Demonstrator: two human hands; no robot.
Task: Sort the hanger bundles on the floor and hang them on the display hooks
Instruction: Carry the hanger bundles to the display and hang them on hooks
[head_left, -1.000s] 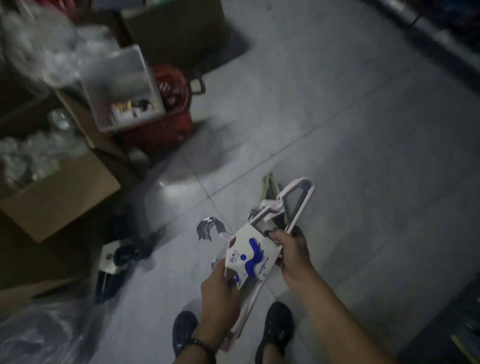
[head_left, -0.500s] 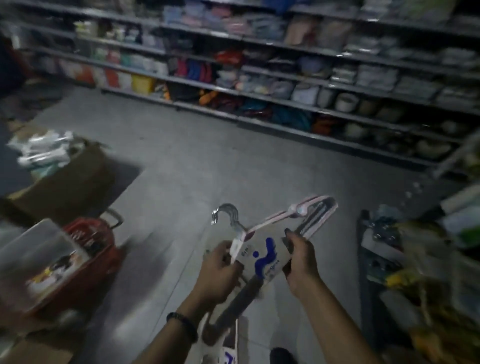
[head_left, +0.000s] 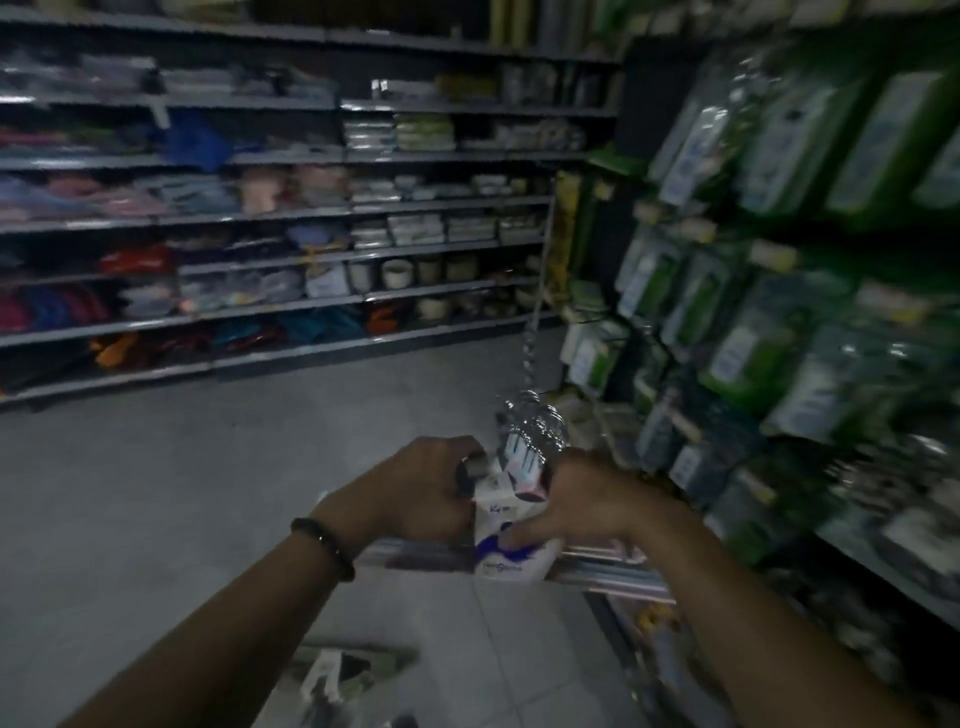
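I hold a bundle of pink and white hangers (head_left: 511, 561) level in front of me, wrapped in a white paper sleeve with a blue mark. Its cluster of silver hooks (head_left: 535, 423) points up and away. My left hand (head_left: 421, 493) grips the bundle on the left of the sleeve. My right hand (head_left: 587, 501) grips it on the right, fingers curled over the sleeve. The display rack (head_left: 779, 291) with hanging packaged goods stands to my right. Another hanger bundle (head_left: 337, 675) lies on the floor near my feet, blurred.
Long grey shelves (head_left: 311, 228) with folded textiles and pots run across the far wall. A metal chain or strip (head_left: 535, 322) hangs at the rack's near end. Grey tiled floor (head_left: 182, 493) stretches between me and the shelves.
The view swung up from the floor and boxes and right toward the display rack. The bundle turned from tilted to level, hooks now pointing away. Both hands kept their hold.
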